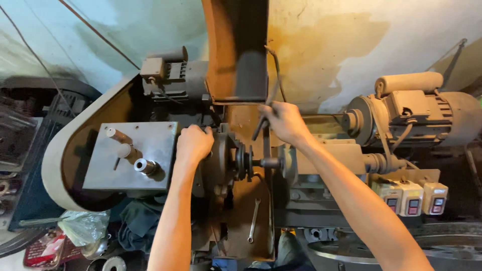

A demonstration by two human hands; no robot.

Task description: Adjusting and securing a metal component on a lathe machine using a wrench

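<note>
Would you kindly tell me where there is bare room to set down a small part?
The flat grey steel plate is bare between its protruding shafts and the left hand. Around the dark pulley under the right hand it is crowded.

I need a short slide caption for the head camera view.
Left hand grips a machine's round wheel; right hand holds a dark bar tool above its shaft.

This is a small, grimy machine workshop. Between the left hand [193, 143] and the right hand [283, 120] sits a greasy pulley machine [228, 160]; right of the right hand are an electric motor [427, 113] and switch boxes [411, 196]. A spanner [253, 221] lies below both hands, under a stained wall [321, 50].
</note>
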